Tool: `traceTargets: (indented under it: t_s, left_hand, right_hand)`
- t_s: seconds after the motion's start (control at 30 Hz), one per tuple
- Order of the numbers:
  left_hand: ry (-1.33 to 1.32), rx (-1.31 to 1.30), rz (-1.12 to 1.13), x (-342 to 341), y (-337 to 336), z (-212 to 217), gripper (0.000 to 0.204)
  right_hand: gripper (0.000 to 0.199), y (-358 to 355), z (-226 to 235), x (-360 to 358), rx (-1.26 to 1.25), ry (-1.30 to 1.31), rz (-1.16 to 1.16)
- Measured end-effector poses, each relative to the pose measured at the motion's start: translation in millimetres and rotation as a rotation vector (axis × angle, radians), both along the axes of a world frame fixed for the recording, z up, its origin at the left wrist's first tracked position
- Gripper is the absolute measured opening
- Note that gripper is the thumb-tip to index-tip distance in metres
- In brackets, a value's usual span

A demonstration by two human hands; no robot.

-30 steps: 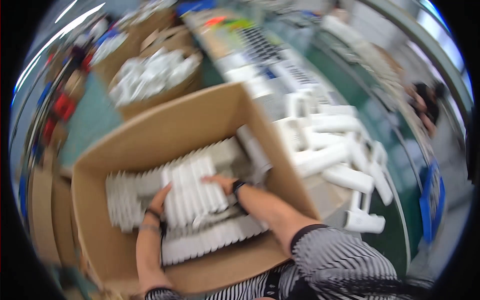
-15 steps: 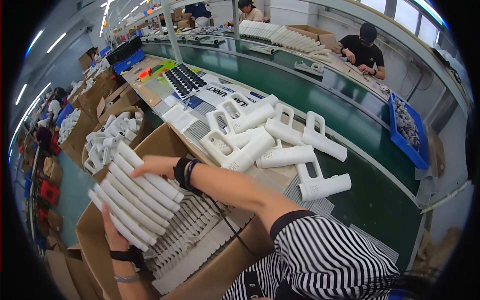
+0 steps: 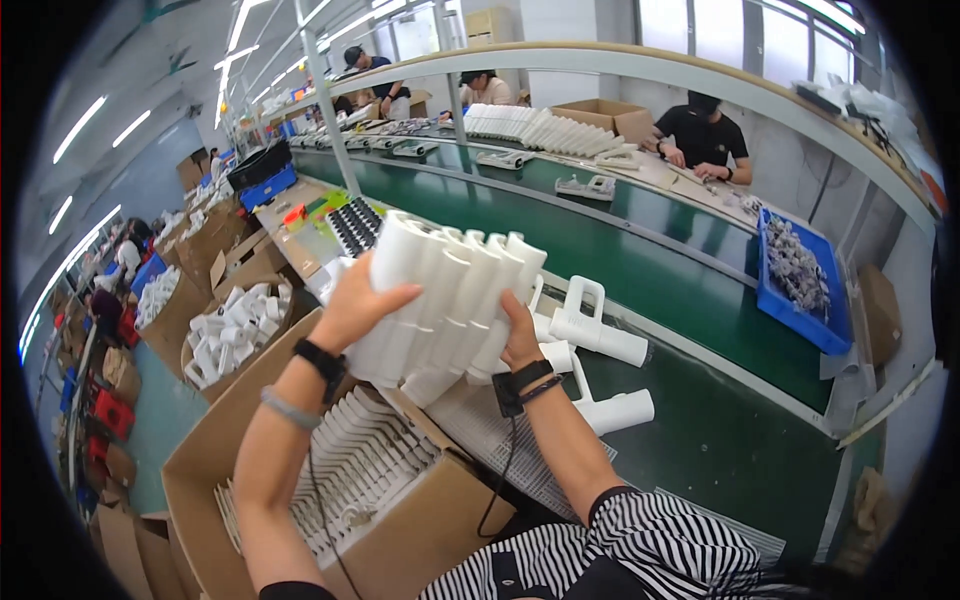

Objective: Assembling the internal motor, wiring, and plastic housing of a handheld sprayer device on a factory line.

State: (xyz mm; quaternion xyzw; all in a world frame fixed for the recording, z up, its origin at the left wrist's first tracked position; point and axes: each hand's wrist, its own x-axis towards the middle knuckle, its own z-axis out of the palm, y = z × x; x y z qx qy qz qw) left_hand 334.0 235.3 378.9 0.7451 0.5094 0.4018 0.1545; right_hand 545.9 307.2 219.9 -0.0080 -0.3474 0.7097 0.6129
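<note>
A row of several white curved plastic shells [image 3: 440,290], pressed side by side, is raised between my hands above the side of the workbench. My left hand [image 3: 362,308] clamps its left end, thumb across the front. At the other end my right hand [image 3: 517,332] presses inward, so the row is squeezed from both sides. Behind and beside it lie white plastic housings [image 3: 612,412] with a tube body and a loop handle, partly hidden by the row. Below my left forearm, an open cardboard box [image 3: 400,535] holds more white parts [image 3: 350,470] in tight rows.
A green conveyor belt [image 3: 690,265] runs beyond the bench, carrying a few pieces. A blue bin [image 3: 840,335] of small parts stands at right. Left are cartons of white parts [image 3: 238,335]. A co-worker [image 3: 705,140] sits across the belt. Dark cables hang near my wrists.
The shells have moved up and right, from over the box to above the bench housings, with both hands still on them. The view has shifted too.
</note>
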Motion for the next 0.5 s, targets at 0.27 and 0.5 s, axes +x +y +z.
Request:
traceTargets:
  t_s: [0.27,0.5]
  left_hand:
    - [-0.088,-0.309,0.052,18.9,88.1,-84.9,0.080]
    - [0.379,-0.370,0.100,21.7,98.7,-98.7,0.097]
  right_hand:
    - [0.064,12.9,-44.1,63.3,-0.258,-0.178,-0.143]
    - [0.050,-26.8,-62.9,115.3,-0.454,-0.479,-0.269]
